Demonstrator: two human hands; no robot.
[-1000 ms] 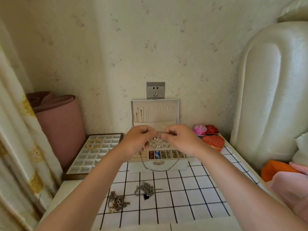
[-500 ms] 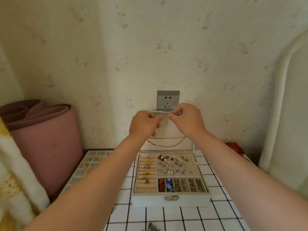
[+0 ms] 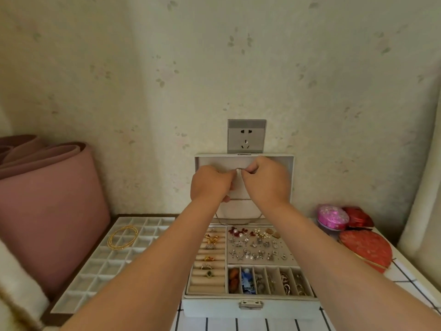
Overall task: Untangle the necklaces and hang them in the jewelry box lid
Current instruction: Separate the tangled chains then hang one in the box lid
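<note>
The white jewelry box (image 3: 250,306) stands open on the table, its upright lid (image 3: 291,177) against the wall. Both my hands are raised inside the lid near its top. My left hand (image 3: 211,185) and my right hand (image 3: 268,181) each pinch an end of a thin chain necklace (image 3: 238,220). The chain's loop hangs down below my wrists in front of the lid's pocket. My hands cover most of the lid's inside, so any hooks are hidden. Rings and earrings fill the box's top tray.
A compartment tray (image 3: 100,266) with a gold bangle (image 3: 123,236) lies left of the box. A rolled pink mat (image 3: 47,199) stands at the far left. Pink (image 3: 331,217) and red heart-shaped boxes (image 3: 365,247) sit to the right. A wall socket (image 3: 246,136) is above the lid.
My hands lifted the chain from above the box's tray up to the top of the lid. The view tilted and moved closer, so the tangled necklaces on the table dropped out of sight.
</note>
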